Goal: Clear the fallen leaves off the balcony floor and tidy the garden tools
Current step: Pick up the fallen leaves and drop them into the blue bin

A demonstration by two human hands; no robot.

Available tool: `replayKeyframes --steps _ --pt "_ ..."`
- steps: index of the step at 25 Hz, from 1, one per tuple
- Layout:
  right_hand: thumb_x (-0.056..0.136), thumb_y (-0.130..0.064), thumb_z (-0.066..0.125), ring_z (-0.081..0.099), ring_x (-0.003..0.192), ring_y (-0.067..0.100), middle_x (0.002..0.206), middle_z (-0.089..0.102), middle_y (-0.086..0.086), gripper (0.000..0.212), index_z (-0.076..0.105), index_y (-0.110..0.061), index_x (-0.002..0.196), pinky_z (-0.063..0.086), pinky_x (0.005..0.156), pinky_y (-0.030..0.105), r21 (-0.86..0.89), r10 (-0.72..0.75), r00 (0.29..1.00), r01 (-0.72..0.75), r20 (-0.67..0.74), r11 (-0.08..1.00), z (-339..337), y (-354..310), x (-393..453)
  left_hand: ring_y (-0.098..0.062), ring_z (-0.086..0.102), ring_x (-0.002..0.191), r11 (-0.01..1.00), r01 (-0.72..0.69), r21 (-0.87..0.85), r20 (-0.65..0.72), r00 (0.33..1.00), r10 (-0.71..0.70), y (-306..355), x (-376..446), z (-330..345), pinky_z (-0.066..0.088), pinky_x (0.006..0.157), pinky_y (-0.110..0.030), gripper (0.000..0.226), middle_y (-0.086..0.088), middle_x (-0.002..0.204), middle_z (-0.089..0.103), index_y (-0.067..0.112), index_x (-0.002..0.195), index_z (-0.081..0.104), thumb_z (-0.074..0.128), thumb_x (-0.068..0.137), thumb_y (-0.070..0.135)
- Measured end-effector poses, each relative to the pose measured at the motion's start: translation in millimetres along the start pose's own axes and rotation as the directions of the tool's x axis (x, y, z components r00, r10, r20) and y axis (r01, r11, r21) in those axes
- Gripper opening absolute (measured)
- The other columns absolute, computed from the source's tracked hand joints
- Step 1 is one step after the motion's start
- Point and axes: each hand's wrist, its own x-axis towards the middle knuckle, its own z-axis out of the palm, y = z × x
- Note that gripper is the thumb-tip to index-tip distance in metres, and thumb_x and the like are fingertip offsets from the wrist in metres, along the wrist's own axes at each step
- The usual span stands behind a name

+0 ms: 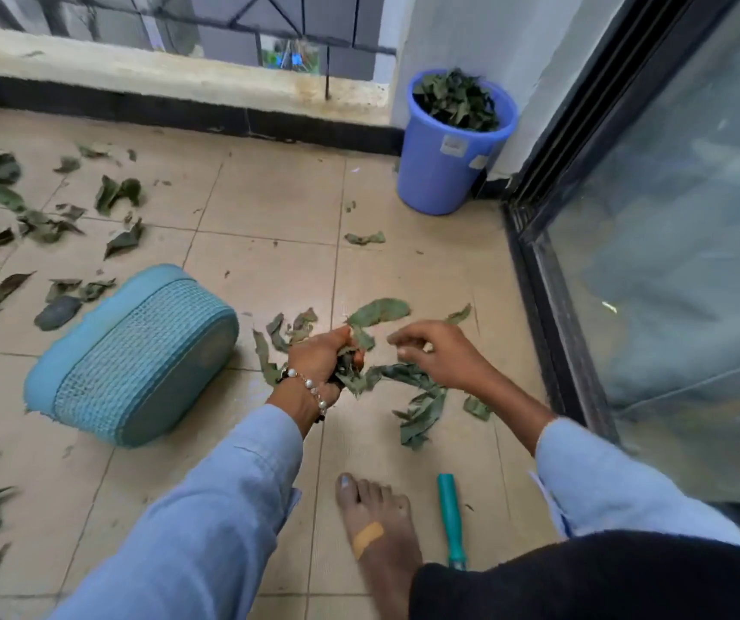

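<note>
While you crouch over the tiles, this is how things lie, nearest first:

Foot: your bare foot (377, 525) is flat on the floor tiles (269, 194), with a tan plaster across its top.
Tool handle: a teal handle (451, 519) lies on the tiles just right of that foot; its lower end goes under your dark clothing, so you cannot tell what tool it is.
Left hand: your left hand (323, 358) has its fingers curled tight round a bunch of leaves (352, 373); a bead bracelet (312, 389) sits on the wrist.
Right hand: your right hand (437, 351) hovers just beside the left with fingers loosely bent and apart, holding nothing you can see.
Leaves by the hands: a loose cluster of green leaves (422, 409) lies on the tiles under and around both hands.
Basket: a teal woven basket (135, 355) lies tipped on its side to the left of your left arm.
Scattered leaves: more fallen leaves (46, 226) are strewn over the tiles at the left, beyond and beside the basket.
Bucket: a blue plastic bucket (444, 172) stands upright in the far corner by the sliding glass door (672, 217), filled to the rim with leaves.
Kerb: a low concrete kerb (158, 69) with a metal railing above runs along the far edge.
</note>
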Motion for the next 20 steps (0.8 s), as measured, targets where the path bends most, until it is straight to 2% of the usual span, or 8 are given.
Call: replayKeyframes --steps 4,8,12,15,16,17,19,20 --pt "0.083 -0.015 0.072 0.062 0.104 0.018 0.113 0.068 0.006 0.034 0.067 -0.014 0.116 0.041 0.083 0.019 -0.098 0.262 0.958 -0.251 0.121 0.963 63.4 77.4 -13.4 -0.024 0.047 0.061 0.986 0.145 -0.082 -0.014 0.989 -0.147 -47.0 26.8 -31.7 0.044 0.054 -0.036 0.015 -0.015 0.078 0.051 -0.005 0.096 0.053 0.042 0.093 -0.014" --pt "0.078 -0.017 0.073 0.047 0.114 0.027 0.121 0.052 0.007 0.053 0.057 -0.019 0.128 0.043 0.090 0.031 -0.393 0.034 0.967 0.071 0.254 0.917 125.4 103.8 -22.5 -0.021 0.053 0.044 0.988 0.153 -0.020 -0.085 0.984 -0.154 -74.9 49.9 -38.3 0.048 0.044 -0.025 0.020 -0.020 0.076 0.061 -0.006 0.090 0.058 0.045 0.088 -0.021" --pt "0.050 0.001 0.082 0.063 0.075 0.024 0.078 0.063 0.005 0.029 0.072 -0.008 0.075 0.050 0.054 0.025 -0.398 -0.196 0.974 0.224 0.111 0.890 141.3 123.8 -15.9 -0.012 0.047 0.033 0.993 0.095 0.066 -0.129 0.988 -0.086 -93.2 69.4 -38.9 0.043 0.036 -0.018 0.007 -0.013 0.063 0.062 -0.002 0.088 0.063 0.058 0.089 -0.008" --pt "0.065 0.002 0.080 0.064 0.072 0.008 0.076 0.069 -0.003 0.018 0.074 -0.010 0.076 0.047 0.066 0.014 0.078 0.022 0.982 -0.007 -0.187 0.997 125.6 110.3 -17.0 -0.012 0.048 0.035 0.986 0.054 0.159 -0.148 0.989 -0.031 -106.5 74.9 -36.0 0.042 0.037 -0.020 0.014 -0.011 0.064 0.061 -0.004 0.092 0.064 0.063 0.091 0.010" --pt "0.071 0.002 0.077 0.065 0.072 0.005 0.078 0.071 -0.004 0.015 0.074 -0.009 0.080 0.049 0.069 0.013 0.423 0.240 0.950 -0.137 -0.200 0.896 119.1 99.2 -14.8 -0.013 0.049 0.038 0.981 0.049 0.190 -0.144 0.989 -0.022 -108.6 76.2 -33.6 0.043 0.039 -0.022 0.025 -0.011 0.065 0.061 -0.004 0.093 0.066 0.062 0.093 0.021" --pt "0.073 0.005 0.075 0.066 0.072 0.005 0.077 0.072 -0.003 0.015 0.072 -0.007 0.083 0.051 0.069 0.015 0.734 0.397 0.908 -0.175 -0.138 0.657 113.0 86.1 -12.1 -0.016 0.053 0.043 0.973 0.057 0.226 -0.138 0.990 -0.026 -110.2 79.1 -31.6 0.046 0.044 -0.025 0.036 -0.011 0.067 0.063 -0.002 0.091 0.069 0.060 0.094 0.034" --pt "0.074 0.013 0.069 0.067 0.070 0.010 0.075 0.071 0.002 0.019 0.067 -0.003 0.085 0.054 0.066 0.018 0.982 0.506 0.862 -0.080 -0.019 0.172 113.2 61.1 -5.5 -0.027 0.066 0.065 0.954 0.099 0.283 -0.087 0.993 -0.077 -110.2 80.6 -26.5 0.055 0.066 -0.037 0.062 -0.014 0.080 0.070 0.006 0.089 0.075 0.059 0.083 0.065" --pt "0.073 0.014 0.068 0.066 0.070 0.011 0.075 0.069 0.004 0.021 0.065 -0.002 0.085 0.055 0.066 0.020 0.998 0.525 0.851 -0.042 0.006 0.056 117.5 51.0 -2.2 -0.032 0.069 0.081 0.954 0.135 0.267 -0.031 0.991 -0.131 -109.8 78.2 -23.1 0.056 0.079 -0.045 0.074 -0.017 0.090 0.072 0.007 0.094 0.075 0.061 0.071 0.076"
